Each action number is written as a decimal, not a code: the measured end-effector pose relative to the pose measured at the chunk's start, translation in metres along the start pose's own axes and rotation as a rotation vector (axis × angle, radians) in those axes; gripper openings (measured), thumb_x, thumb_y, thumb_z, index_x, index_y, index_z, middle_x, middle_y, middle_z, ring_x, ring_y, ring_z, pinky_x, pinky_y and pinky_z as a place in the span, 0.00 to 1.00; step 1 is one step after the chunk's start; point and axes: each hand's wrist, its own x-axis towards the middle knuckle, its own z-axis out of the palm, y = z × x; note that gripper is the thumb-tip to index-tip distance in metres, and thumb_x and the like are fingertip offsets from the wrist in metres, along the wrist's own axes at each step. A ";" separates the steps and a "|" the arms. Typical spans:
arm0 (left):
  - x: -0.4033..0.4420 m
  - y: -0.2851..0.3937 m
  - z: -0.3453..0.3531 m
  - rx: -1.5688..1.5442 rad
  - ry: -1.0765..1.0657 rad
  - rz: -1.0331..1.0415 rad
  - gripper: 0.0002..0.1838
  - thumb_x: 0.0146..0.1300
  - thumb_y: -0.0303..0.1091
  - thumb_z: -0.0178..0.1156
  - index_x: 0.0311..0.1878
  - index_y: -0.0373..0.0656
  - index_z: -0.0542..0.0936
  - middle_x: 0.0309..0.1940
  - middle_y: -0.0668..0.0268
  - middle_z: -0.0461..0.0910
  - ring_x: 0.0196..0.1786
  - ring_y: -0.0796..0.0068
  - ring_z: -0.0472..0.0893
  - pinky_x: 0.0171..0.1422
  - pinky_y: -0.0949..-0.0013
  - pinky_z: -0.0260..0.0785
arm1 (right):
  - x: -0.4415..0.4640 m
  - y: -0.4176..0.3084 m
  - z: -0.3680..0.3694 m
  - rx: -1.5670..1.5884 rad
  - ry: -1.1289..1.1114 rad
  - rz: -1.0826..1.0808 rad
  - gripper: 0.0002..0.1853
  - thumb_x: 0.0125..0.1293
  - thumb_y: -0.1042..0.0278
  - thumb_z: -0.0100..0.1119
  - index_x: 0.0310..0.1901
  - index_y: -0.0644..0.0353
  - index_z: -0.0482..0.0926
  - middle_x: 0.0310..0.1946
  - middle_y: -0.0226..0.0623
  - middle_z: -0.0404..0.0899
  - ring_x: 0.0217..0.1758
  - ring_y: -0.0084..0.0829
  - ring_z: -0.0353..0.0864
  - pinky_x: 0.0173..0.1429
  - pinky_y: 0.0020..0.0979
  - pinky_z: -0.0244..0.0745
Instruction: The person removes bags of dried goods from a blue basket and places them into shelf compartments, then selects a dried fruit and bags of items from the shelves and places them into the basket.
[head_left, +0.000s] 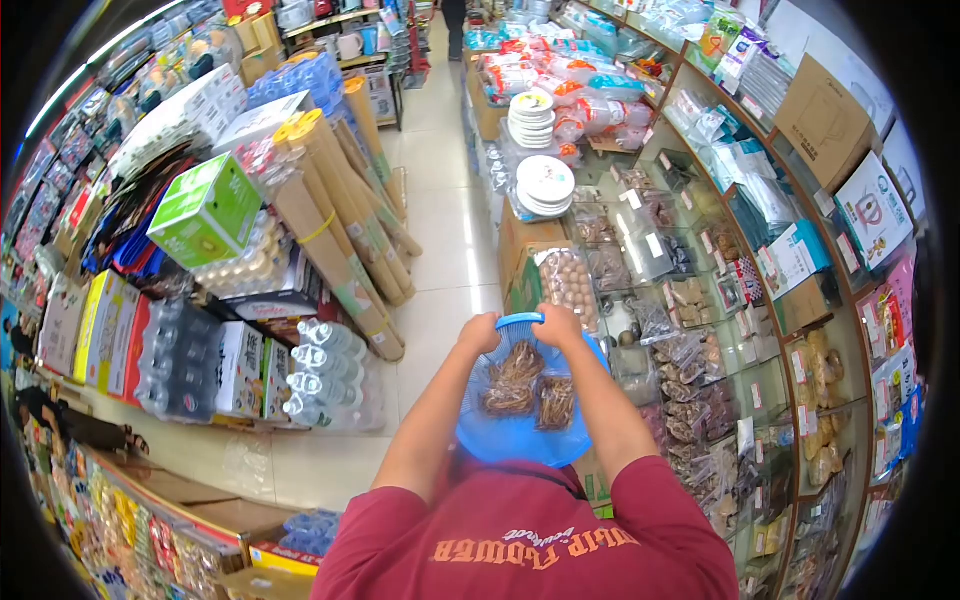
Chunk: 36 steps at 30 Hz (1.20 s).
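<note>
Held out in front of me is a blue plastic basket. My left hand is closed around its far rim on the left. Close by on the same rim, my right hand grips to the right. Two bundles of dried brown goods lie in the basket: a larger bundle at the middle and a smaller bundle to the right. Their exact kind I cannot make out. Some clear wrapping seems to cover them.
At my right, a glass counter holds bagged dried goods, and a tray of eggs stands beside the basket. White plates are stacked farther ahead. Tall cardboard rolls, bottled water and a green box line the aisle's left.
</note>
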 end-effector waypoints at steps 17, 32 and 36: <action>0.151 -0.003 0.001 0.043 -0.075 0.050 0.15 0.47 0.33 0.66 0.40 0.41 0.80 0.36 0.48 0.82 0.43 0.46 0.81 0.49 0.52 0.72 | 0.124 0.052 0.008 0.073 0.152 0.035 0.15 0.49 0.60 0.60 0.36 0.59 0.78 0.36 0.47 0.82 0.43 0.48 0.81 0.48 0.46 0.75; 0.311 0.093 0.043 0.263 -0.276 0.240 0.20 0.47 0.31 0.61 0.48 0.45 0.80 0.41 0.48 0.82 0.47 0.47 0.80 0.53 0.53 0.72 | 0.193 0.179 -0.022 0.261 0.219 0.276 0.16 0.47 0.60 0.60 0.38 0.58 0.79 0.40 0.47 0.81 0.46 0.51 0.79 0.50 0.48 0.74; 0.337 0.106 0.056 0.278 -0.324 0.294 0.20 0.48 0.31 0.60 0.48 0.46 0.80 0.40 0.48 0.82 0.47 0.47 0.80 0.53 0.53 0.72 | 0.199 0.199 -0.019 0.317 0.235 0.385 0.16 0.47 0.60 0.60 0.38 0.57 0.78 0.38 0.47 0.81 0.44 0.51 0.79 0.49 0.48 0.74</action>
